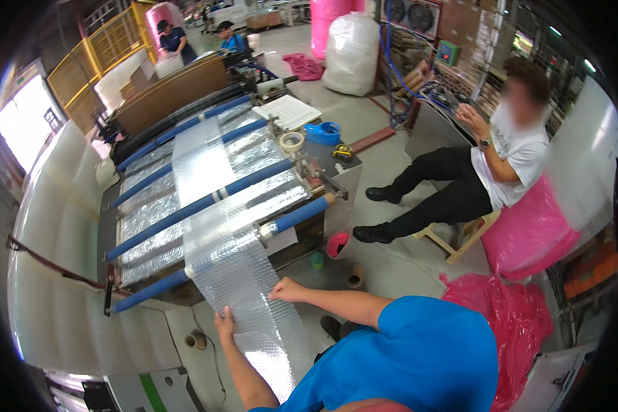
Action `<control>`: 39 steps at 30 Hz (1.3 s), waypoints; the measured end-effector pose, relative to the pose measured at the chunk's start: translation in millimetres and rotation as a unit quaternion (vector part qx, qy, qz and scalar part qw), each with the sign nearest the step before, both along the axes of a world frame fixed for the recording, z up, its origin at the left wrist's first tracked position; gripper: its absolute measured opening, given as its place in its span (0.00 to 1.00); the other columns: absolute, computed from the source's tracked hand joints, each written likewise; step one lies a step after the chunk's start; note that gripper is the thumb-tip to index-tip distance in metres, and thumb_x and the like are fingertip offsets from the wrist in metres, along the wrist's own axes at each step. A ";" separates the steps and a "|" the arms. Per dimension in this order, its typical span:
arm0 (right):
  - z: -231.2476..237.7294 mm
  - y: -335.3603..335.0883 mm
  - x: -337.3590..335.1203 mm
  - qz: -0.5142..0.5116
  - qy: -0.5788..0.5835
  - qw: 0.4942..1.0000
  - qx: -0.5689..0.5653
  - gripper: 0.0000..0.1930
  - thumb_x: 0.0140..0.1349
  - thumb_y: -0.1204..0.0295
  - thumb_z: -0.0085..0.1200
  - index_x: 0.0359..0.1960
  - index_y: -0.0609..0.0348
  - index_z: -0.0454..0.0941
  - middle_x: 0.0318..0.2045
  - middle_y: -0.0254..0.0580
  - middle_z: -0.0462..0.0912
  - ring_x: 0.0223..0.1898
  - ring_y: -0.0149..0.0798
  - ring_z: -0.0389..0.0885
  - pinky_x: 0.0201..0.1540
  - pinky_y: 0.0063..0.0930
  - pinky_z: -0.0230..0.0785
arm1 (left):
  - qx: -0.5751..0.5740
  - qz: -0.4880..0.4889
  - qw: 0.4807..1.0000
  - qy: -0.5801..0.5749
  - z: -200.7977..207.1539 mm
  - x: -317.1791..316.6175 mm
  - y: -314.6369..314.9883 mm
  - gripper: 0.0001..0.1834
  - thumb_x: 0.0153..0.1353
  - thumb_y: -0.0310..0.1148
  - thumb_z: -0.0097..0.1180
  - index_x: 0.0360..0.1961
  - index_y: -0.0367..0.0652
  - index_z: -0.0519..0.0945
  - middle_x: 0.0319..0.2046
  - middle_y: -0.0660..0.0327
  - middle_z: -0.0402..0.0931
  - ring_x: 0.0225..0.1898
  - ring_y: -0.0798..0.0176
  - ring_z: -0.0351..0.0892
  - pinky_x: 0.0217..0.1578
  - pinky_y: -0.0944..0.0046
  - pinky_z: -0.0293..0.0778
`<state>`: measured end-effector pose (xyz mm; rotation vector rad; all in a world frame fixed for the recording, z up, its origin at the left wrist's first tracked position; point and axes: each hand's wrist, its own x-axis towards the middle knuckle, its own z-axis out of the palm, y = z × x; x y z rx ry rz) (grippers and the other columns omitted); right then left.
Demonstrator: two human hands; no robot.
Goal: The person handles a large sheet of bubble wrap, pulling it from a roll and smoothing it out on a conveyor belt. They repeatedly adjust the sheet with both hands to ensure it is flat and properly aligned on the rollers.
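Note:
A long strip of clear bubble wrap [237, 264] runs over the blue rollers [206, 214] of a machine and slopes down toward my body. My left hand [224, 324] grips the strip's left edge, with some fingers hidden at the sheet. At the opposite edge, my right hand [288, 290] is closed in a pinch on the film. Between my hands the strip hangs fairly flat, and its lower end passes out of sight beside my blue shirt.
A tape roll [292, 141], a blue ring-shaped holder [323, 132] and a tape measure [342, 152] lie at the machine's right side. A person [501, 137] sits on a wooden stool to the right. Pink film [498, 329] is heaped nearby; cardboard cores [196, 340] stand on the floor.

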<state>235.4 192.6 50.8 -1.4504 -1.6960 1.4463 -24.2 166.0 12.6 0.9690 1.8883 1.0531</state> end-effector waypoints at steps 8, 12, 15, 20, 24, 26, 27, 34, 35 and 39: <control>29.1 3.6 -1.5 -0.076 0.130 0.989 -0.001 0.13 0.45 0.62 0.53 0.23 0.61 0.75 0.17 0.37 0.75 0.22 0.28 0.71 0.28 0.24 0.63 | 0.056 -0.020 0.992 -0.112 15.7 1.4 1.0 0.19 0.50 0.38 0.50 0.40 0.37 0.67 0.28 0.62 0.69 0.26 0.70 0.65 0.28 0.70 0.63; 1.7 -17.5 -8.5 -0.087 0.210 0.965 0.127 0.12 0.47 0.64 0.52 0.23 0.61 0.73 0.17 0.36 0.74 0.23 0.27 0.69 0.28 0.23 0.63 | -0.036 -0.072 0.991 -0.109 -24.7 -4.0 -44.6 0.22 0.49 0.42 0.51 0.41 0.37 0.66 0.30 0.62 0.69 0.31 0.67 0.66 0.32 0.69 0.64; -22.3 -48.0 -6.1 -0.027 0.121 0.991 0.050 0.11 0.47 0.64 0.51 0.23 0.60 0.74 0.19 0.37 0.74 0.24 0.27 0.69 0.28 0.23 0.62 | -0.122 -0.039 0.980 -0.155 -15.4 19.4 -71.8 0.27 0.46 0.45 0.53 0.42 0.36 0.65 0.35 0.59 0.68 0.34 0.64 0.67 0.34 0.66 0.65; -42.8 -121.7 8.0 0.074 0.046 0.992 -0.089 0.11 0.46 0.62 0.51 0.24 0.57 0.76 0.17 0.35 0.74 0.20 0.27 0.69 0.22 0.22 0.62 | -0.050 -0.033 0.984 -0.165 -29.8 22.9 -111.0 0.28 0.44 0.47 0.54 0.41 0.36 0.65 0.34 0.59 0.69 0.32 0.65 0.68 0.32 0.67 0.65; -42.1 -129.5 12.7 0.079 0.038 0.988 -0.130 0.11 0.46 0.62 0.51 0.24 0.57 0.77 0.17 0.32 0.74 0.18 0.26 0.69 0.19 0.21 0.61 | -0.034 -0.001 0.998 -0.055 -41.4 17.9 -134.0 0.28 0.45 0.46 0.54 0.40 0.35 0.66 0.32 0.59 0.69 0.32 0.67 0.67 0.31 0.68 0.65; -17.0 -135.9 17.9 0.051 0.067 0.988 -0.133 0.12 0.46 0.61 0.51 0.24 0.57 0.77 0.18 0.32 0.74 0.20 0.25 0.70 0.20 0.22 0.62 | -0.071 -0.011 0.995 -0.062 -11.9 23.9 -144.1 0.28 0.45 0.46 0.54 0.41 0.34 0.66 0.33 0.58 0.69 0.34 0.66 0.67 0.33 0.68 0.64; -6.1 -141.1 16.6 0.053 0.082 0.984 -0.146 0.13 0.47 0.60 0.51 0.24 0.57 0.77 0.18 0.32 0.74 0.20 0.25 0.70 0.20 0.22 0.62 | -0.083 0.020 0.994 -0.071 9.4 25.8 -161.4 0.28 0.45 0.46 0.53 0.41 0.34 0.66 0.34 0.57 0.69 0.35 0.65 0.67 0.35 0.67 0.64; -30.7 -195.2 48.3 0.037 0.326 0.801 -0.501 0.17 0.52 0.54 0.42 0.34 0.54 0.71 0.32 0.36 0.72 0.27 0.31 0.69 0.29 0.22 0.63 | 0.017 0.052 0.995 -0.080 66.1 37.7 -205.5 0.27 0.49 0.46 0.48 0.43 0.32 0.65 0.37 0.53 0.69 0.39 0.61 0.67 0.41 0.65 0.61; -65.3 -211.4 67.0 0.142 0.260 0.794 -0.532 0.19 0.53 0.53 0.40 0.37 0.54 0.68 0.34 0.38 0.72 0.28 0.33 0.69 0.32 0.23 0.64 | 0.027 0.048 0.996 -0.073 81.6 43.2 -207.8 0.28 0.49 0.46 0.48 0.43 0.32 0.65 0.38 0.52 0.69 0.40 0.60 0.67 0.41 0.65 0.61; -175.9 -284.2 123.0 0.530 -0.083 0.827 -0.170 0.15 0.53 0.58 0.42 0.26 0.56 0.74 0.27 0.28 0.75 0.29 0.29 0.70 0.37 0.28 0.59 | 0.066 0.035 0.997 -0.034 78.3 49.4 -195.3 0.27 0.50 0.47 0.46 0.41 0.32 0.66 0.38 0.50 0.69 0.42 0.56 0.67 0.42 0.63 0.61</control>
